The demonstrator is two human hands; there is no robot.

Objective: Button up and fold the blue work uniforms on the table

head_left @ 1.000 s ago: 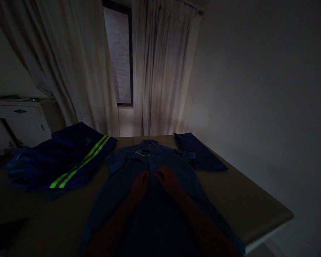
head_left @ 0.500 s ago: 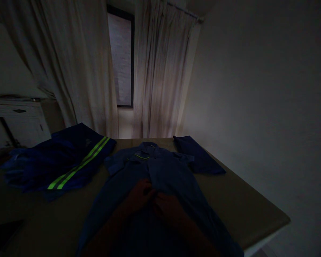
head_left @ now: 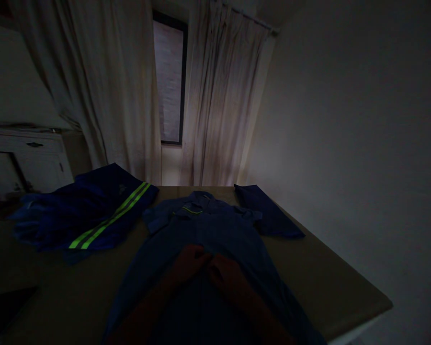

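A blue short-sleeved work shirt (head_left: 222, 230) lies spread face up on the table, its collar at the far end and a pocket with a yellow-green trim on its left side. My left hand (head_left: 190, 261) and my right hand (head_left: 224, 273) meet at the shirt's front, over its middle line. The fingers of both are bent and closed on the cloth there, fingertips nearly touching. Dim light hides whatever small part, such as a button, may be between them.
Left of the shirt lies a heaped dark blue garment (head_left: 93, 211) with yellow-green stripes. A folded dark blue cloth (head_left: 267, 211) rests by the right sleeve. The table (head_left: 330, 287) ends near the wall at right. A dark flat object (head_left: 9, 306) lies at lower left.
The view has shifted slightly to the left. My hands stay together at the shirt front, with small finger movements; the opening in the cloth just above them looks flatter and more closed.
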